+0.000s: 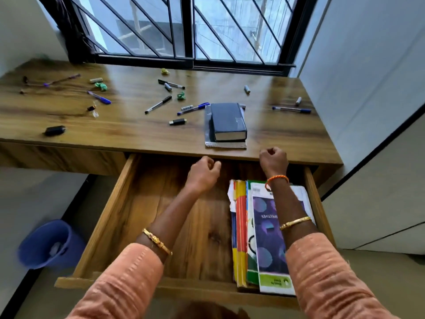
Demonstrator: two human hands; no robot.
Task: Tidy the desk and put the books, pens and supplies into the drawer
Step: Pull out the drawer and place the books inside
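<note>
Your left hand [203,172] hangs over the back of the open wooden drawer [110,217], fingers loosely curled on nothing. Your right hand [273,161] is raised at the front lip of the brown wood-grain desk [128,125], also curled and empty. The two hands are apart, and both sit just short of the thick dark hardcover book [227,122], which lies on a grey spiral-bound notepad [226,145] at the desk's near edge.

That pair looks like the next thing to move. Take it as one stack: slide your fingers under the notepad's near edge from both sides with thumbs on the book's cover, so the heavier book does not slip off as you lift. Lower it flat into the bare left half of the drawer, beside the stack of colourful softcover books [264,238] already lying along the right wall.

The dark book has a plain matte cover with pale page edges facing you; a lighter patch on the cover may be tape or glare. Well beyond it, scattered blue and black pens [158,104], loose caps and small crumpled green wrappers [181,96] are spread across the desk, not yet collected.
</note>
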